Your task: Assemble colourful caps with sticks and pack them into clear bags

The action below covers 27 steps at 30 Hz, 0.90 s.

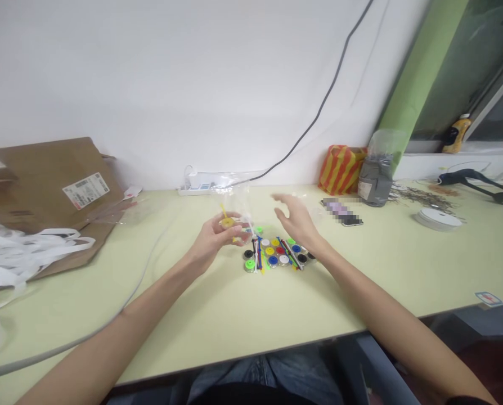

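My left hand [212, 241] is closed around a yellow disc [227, 223], and a thin yellow stick pokes up behind it. A clear plastic bag [236, 196] rises just beyond its fingers; whether the hand also grips the bag I cannot tell. To the right, my right hand [299, 220] is raised with thumb and fingers apart, and nothing shows in it. Between and below the hands, several small round pieces [273, 260] in blue, yellow, green, white, red and black lie on the table. Thin coloured plastic sticks [259, 256] lie among them in two bundles.
Left stand a cardboard box [44, 197] and a heap of white strips [19, 259]. A grey cable [120, 309] crosses the table. Behind are a power strip [196, 190], a striped bag [342, 169] and a grey bag [375, 180]. A phone [342, 212] and white reel [439, 218] lie right.
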Available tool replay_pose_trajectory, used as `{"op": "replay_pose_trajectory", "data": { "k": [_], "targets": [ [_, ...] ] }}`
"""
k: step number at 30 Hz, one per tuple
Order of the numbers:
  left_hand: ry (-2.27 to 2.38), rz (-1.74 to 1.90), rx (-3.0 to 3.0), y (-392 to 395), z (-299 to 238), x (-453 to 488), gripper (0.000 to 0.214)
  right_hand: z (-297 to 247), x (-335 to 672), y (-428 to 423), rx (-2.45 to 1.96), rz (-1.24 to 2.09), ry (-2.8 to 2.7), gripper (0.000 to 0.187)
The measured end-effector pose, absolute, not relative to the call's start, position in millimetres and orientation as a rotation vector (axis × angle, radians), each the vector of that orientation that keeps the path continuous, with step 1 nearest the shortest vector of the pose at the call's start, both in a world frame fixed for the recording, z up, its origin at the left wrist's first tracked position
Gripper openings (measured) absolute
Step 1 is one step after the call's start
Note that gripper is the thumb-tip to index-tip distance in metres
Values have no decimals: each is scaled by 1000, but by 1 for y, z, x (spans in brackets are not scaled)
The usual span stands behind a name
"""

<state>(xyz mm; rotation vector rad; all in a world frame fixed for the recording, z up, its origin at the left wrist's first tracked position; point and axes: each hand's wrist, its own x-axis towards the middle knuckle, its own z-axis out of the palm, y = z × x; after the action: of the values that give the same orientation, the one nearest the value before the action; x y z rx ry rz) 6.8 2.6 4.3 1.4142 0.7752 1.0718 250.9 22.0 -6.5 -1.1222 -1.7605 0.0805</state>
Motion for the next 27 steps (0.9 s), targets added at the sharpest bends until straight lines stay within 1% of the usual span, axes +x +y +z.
{"op": "replay_pose_trajectory", "data": {
  "k": [3,7,9,11,13,16,19,22,25,27],
  "targets": [
    [812,1126,1351,6,4,3,60,-25,261,38,-1389,1,-2016,23],
    [795,1123,1305,8,3,1,70,-38,260,45,-1497,28,-2089,13],
    [783,1093,1323,8,2,1,70,-40,259,46,-1491,40,-2079,9],
    [776,1048,1351,8,2,0,66,-40,258,48,-1472,61,-2068,7],
    [778,988,1381,8,2,-1,62,-39,258,49,-1437,98,-2057,7],
    [793,877,1431,7,2,-3,63,-35,259,51,-1371,153,-1999,11],
    [772,762,1446,7,1,-5,61,-24,261,47,-1250,167,-1710,17],
    [726,678,1410,7,-2,-6,55,-10,261,38,-1099,101,-1389,22],
    [705,665,1383,8,-5,-6,53,1,259,29,-965,81,-1205,22],
    [704,662,1379,8,-5,-5,52,5,257,25,-886,154,-1145,21]
  ]
}}
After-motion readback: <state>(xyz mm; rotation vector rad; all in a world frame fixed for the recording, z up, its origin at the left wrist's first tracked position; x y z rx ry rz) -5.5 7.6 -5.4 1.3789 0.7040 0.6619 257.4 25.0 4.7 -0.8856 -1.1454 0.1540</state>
